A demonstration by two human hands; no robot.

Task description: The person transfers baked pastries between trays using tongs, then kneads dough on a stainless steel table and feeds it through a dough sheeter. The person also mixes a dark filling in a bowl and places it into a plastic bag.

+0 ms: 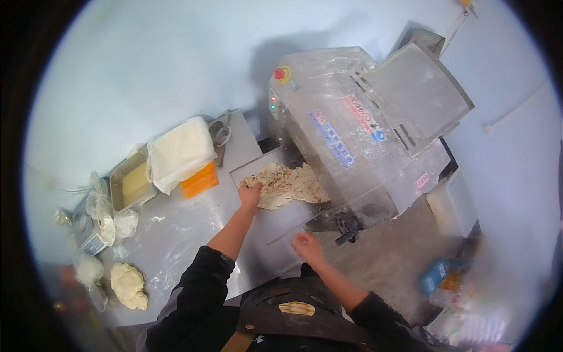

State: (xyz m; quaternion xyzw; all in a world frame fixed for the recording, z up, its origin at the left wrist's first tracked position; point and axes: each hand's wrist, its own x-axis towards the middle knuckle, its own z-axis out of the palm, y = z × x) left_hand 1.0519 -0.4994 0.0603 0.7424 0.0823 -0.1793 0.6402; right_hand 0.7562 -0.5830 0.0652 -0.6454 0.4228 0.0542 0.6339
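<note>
A rough, speckled sheet of dough lies on the metal feed plate of a dough sheeter. Its far right end reaches the machine's opening. My left hand is closed on the left edge of the dough. My right hand hovers by the front edge of the plate, apart from the dough; motion blurs its fingers. The nearest thing on its right is the machine's black handle.
A pale dough lump rests on the flour-dusted steel table. Toward the back stand a metal pan, a cloth-covered container, an orange scraper and a scale. Right of the machine is a white bin.
</note>
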